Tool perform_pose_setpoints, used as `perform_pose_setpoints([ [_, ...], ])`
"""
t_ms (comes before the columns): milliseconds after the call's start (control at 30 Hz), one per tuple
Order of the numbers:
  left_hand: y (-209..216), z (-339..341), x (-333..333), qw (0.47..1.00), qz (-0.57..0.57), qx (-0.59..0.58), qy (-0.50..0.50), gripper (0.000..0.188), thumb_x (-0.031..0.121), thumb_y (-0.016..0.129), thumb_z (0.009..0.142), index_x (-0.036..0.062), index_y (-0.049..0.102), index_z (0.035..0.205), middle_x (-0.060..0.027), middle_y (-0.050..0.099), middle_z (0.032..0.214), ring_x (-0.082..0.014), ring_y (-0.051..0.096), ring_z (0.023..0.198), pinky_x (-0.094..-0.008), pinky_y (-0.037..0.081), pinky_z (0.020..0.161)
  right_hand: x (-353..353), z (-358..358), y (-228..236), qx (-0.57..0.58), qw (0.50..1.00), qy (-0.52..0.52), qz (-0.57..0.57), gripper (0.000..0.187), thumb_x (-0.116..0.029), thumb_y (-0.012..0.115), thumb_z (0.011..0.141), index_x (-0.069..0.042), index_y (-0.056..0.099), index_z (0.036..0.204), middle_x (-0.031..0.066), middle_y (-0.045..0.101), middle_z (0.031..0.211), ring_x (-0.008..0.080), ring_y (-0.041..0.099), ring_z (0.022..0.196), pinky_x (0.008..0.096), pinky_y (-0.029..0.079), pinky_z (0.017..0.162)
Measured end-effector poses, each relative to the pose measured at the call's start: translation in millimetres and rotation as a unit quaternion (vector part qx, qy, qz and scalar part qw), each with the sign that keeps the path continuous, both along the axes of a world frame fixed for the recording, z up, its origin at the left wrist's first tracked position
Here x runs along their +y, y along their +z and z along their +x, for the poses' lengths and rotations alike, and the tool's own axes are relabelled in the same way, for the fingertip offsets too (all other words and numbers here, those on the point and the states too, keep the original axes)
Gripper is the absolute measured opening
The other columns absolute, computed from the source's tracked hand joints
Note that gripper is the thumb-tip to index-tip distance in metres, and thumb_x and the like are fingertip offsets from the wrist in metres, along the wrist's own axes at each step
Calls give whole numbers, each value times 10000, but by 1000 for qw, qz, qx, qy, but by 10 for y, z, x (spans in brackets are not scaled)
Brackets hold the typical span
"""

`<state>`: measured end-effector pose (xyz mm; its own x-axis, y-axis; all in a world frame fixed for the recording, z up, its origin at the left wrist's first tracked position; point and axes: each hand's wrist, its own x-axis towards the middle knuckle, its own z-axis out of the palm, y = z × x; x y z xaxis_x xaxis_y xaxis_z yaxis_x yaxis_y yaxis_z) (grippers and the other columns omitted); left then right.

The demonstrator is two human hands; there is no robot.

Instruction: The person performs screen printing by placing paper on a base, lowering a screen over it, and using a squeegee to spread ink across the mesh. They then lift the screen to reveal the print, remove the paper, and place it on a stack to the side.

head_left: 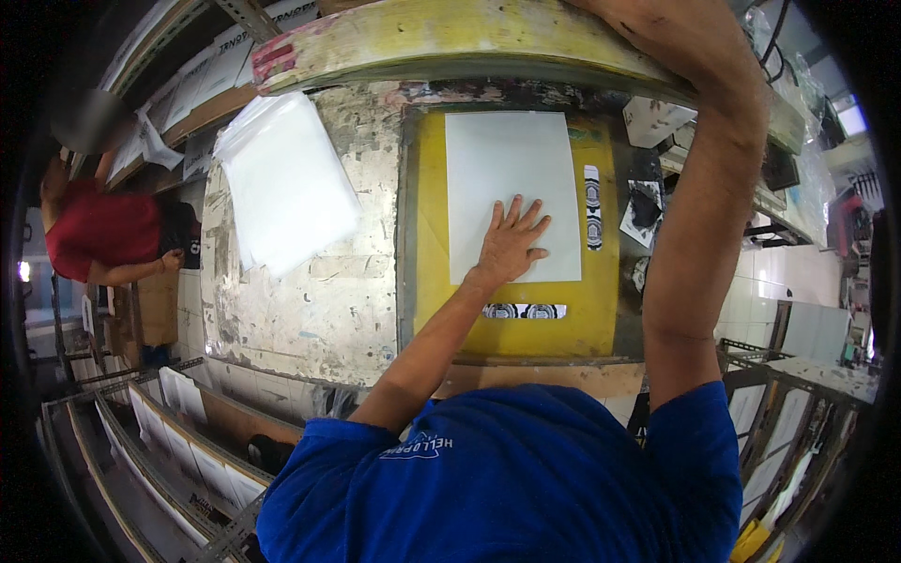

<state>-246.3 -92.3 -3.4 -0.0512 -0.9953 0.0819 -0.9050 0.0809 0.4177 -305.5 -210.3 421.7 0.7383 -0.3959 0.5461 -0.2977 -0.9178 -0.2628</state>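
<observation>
My left hand (512, 239) lies flat with fingers spread on a white sheet (502, 169). The sheet rests on a yellow board (432, 319). Two small strips with black round printed marks stick to the board, one strip (592, 208) right of the sheet and one strip (524, 311) below it. At the top edge, my right hand (662, 33) grips a raised, yellow-stained wooden frame (450, 42); its fingertips are cut off by the picture's edge.
A loose stack of white sheets (286, 183) lies on the worn, paint-marked tabletop (310, 314) to the left. Beyond it stands another person in a red shirt (103, 230). Metal racks with boards (174, 441) flank me at lower left and right. A black-stained scrap (643, 211) sits right of the board.
</observation>
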Motion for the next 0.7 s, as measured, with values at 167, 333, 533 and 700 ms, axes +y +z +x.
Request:
perform_pose_setpoints([
  [167, 25, -175, 75, 1000, 18, 7, -18, 658, 479, 627, 930, 177, 492, 1499, -71, 315, 1642, -363, 182, 1542, -597, 95, 1243, -388, 45, -167, -32, 999, 29, -22, 410, -243, 666, 831, 11, 734, 1145, 201, 762, 987, 266, 715, 820, 349, 560, 814],
  [333, 57, -249, 224, 999, 11, 28, -26, 657, 455, 641, 925, 156, 498, 1493, -85, 321, 1637, -366, 177, 1542, -597, 85, 1245, -241, 37, -73, 8, 998, 35, 44, 397, -240, 660, 837, 9, 742, 1136, 186, 768, 952, 248, 707, 783, 346, 562, 779],
  [533, 31, -295, 291, 999, -10, 30, -30, 661, 447, 648, 919, 141, 503, 1486, -98, 336, 1626, -376, 193, 1534, -599, 98, 1242, -211, -46, 81, 59, 987, 79, 123, 389, -226, 650, 843, 15, 746, 1133, 159, 772, 902, 220, 683, 723, 335, 556, 718],
  [700, 101, -325, 287, 999, 9, 10, -36, 660, 468, 607, 943, 160, 471, 1511, -92, 307, 1642, -377, 182, 1538, -600, 112, 1243, -122, -17, -127, 0, 999, 39, 23, 387, -225, 646, 842, 18, 749, 1126, 143, 770, 862, 205, 659, 673, 323, 544, 678],
])
